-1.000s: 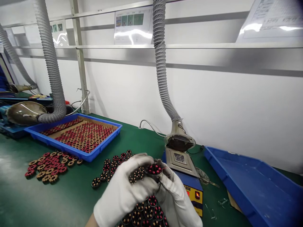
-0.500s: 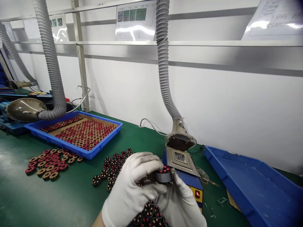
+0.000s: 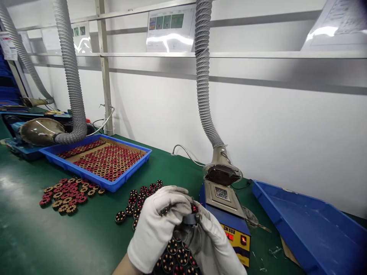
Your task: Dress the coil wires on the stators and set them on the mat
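Both of my hands wear white gloves with greyed fingertips and meet at the lower middle of the view. Between them is a small round part with a dark grey ring wall (image 3: 189,219) and red segments showing at its top. My left hand (image 3: 162,221) closes its fingers on one side of it. From the other side my right hand (image 3: 210,236) pinches it, with the thumb and fingers partly hidden. Beneath and behind the hands lie several black-rimmed round parts (image 3: 182,255) with red or tan segments.
A heating plate unit (image 3: 229,219) with lit red displays stands right, under a fume hose (image 3: 202,76). Further right is a blue tray (image 3: 312,225). At left, another blue tray (image 3: 114,186) holds rows of red and tan flower-shaped pieces; a loose pile (image 3: 67,194) lies before it.
The view has shifted slightly, so the scene sits a little further right. My fingers have closed further over the round part, which now shows less of its top.
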The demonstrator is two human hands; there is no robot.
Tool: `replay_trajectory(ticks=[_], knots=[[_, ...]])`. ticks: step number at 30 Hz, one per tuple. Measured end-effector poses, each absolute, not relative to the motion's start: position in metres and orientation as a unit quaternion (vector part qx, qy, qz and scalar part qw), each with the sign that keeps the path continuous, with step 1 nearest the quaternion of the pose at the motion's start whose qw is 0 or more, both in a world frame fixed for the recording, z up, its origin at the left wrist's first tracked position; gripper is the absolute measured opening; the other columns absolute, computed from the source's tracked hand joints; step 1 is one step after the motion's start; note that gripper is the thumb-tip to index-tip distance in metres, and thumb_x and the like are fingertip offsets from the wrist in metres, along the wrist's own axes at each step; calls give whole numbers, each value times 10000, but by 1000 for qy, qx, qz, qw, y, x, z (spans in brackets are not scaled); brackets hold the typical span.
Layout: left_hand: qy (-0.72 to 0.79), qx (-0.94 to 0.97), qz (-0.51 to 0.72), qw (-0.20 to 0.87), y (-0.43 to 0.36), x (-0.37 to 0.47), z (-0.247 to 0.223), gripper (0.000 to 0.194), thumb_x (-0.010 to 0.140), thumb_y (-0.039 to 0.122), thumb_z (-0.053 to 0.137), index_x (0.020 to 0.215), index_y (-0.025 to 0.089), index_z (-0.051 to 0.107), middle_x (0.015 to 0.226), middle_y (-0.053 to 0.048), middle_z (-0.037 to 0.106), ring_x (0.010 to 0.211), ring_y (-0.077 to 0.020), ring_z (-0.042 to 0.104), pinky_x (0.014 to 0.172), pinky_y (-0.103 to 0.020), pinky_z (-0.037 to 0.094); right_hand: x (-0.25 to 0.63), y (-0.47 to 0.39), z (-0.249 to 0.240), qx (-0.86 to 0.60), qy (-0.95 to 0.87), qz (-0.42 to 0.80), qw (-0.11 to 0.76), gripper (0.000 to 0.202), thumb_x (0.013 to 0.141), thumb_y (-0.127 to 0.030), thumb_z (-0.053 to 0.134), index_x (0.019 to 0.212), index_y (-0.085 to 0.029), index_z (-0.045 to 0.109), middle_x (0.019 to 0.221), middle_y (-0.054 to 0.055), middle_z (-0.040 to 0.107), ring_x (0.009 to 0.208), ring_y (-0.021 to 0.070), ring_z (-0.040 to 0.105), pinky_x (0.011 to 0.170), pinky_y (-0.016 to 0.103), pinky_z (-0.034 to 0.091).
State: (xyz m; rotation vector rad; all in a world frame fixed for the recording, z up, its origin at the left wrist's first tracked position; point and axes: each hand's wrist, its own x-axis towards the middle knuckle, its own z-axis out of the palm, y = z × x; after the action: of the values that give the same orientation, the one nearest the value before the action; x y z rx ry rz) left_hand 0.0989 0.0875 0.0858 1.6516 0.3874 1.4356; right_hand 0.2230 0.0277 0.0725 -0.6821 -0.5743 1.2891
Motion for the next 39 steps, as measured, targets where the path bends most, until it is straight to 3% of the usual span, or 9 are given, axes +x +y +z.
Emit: replay_trajectory(ticks=[3, 7, 11, 16, 20, 25, 28, 33, 39], knots=[[193, 592, 597, 506, 87, 96, 87, 83, 798, 175, 592, 801, 174, 675, 910, -49, 670, 851, -174, 622, 771, -213, 511, 221, 28, 75, -315, -266, 567, 714, 320, 569, -286, 806, 866, -227, 703, 923, 68, 712, 915, 259, 636, 854, 448, 482], [169, 625, 490, 583, 89, 97, 87, 205, 725, 117, 616, 918, 153, 678, 901, -83, 668, 770, -190, 634, 635, -214, 530, 222, 34, 73, -326, -270, 549, 720, 325, 589, -272, 797, 892, -222, 692, 964, 59, 700, 973, 223, 613, 938, 401, 428], [126, 646, 573, 489, 92, 99, 85, 132, 684, 75, 627, 713, 181, 700, 807, -53, 675, 842, -196, 614, 764, -227, 516, 225, 43, 67, -341, -277, 553, 708, 351, 509, -230, 841, 826, -198, 693, 873, 53, 711, 853, 204, 648, 885, 353, 461], [179, 615, 600, 480, 91, 91, 92, 236, 686, 50, 574, 811, 213, 690, 953, -24, 668, 901, -171, 614, 764, -181, 510, 224, 38, 69, -329, -255, 566, 712, 309, 630, -213, 774, 922, -206, 674, 979, 46, 693, 970, 169, 615, 950, 295, 412], [164, 665, 495, 534, 91, 96, 92, 194, 670, 73, 615, 821, 161, 698, 906, -64, 670, 838, -187, 625, 732, -203, 522, 219, 33, 69, -317, -238, 572, 718, 332, 629, -221, 775, 943, -241, 671, 993, 31, 697, 957, 193, 625, 928, 343, 441], [167, 595, 616, 488, 92, 96, 86, 148, 721, 77, 587, 723, 185, 688, 829, -31, 679, 852, -178, 620, 756, -203, 517, 224, 31, 69, -263, -231, 634, 689, 306, 644, -275, 762, 934, -222, 682, 949, 61, 714, 887, 224, 648, 837, 393, 491], [208, 622, 608, 447, 90, 90, 88, 150, 757, 111, 597, 829, 214, 678, 990, -21, 649, 953, -176, 591, 825, -219, 497, 227, 31, 73, -201, -225, 693, 655, 268, 695, -347, 715, 929, -220, 688, 952, 67, 717, 865, 238, 657, 834, 432, 482], [154, 775, 495, 361, 90, 94, 90, 515, 605, 99, 774, 1063, 273, 614, 1141, -30, 585, 1048, -214, 535, 961, -310, 418, 227, 32, 73, -137, -188, 724, 649, 185, 700, -320, 719, 856, -222, 701, 928, 20, 717, 878, 128, 630, 793, 235, 483], [103, 708, 553, 426, 98, 96, 85, 146, 730, 102, 617, 780, 215, 693, 883, -32, 678, 883, -206, 607, 925, -331, 445, 222, 29, 73, -180, -237, 709, 639, 214, 701, -303, 722, 895, -219, 694, 936, 43, 722, 797, 184, 665, 692, 319, 526]])
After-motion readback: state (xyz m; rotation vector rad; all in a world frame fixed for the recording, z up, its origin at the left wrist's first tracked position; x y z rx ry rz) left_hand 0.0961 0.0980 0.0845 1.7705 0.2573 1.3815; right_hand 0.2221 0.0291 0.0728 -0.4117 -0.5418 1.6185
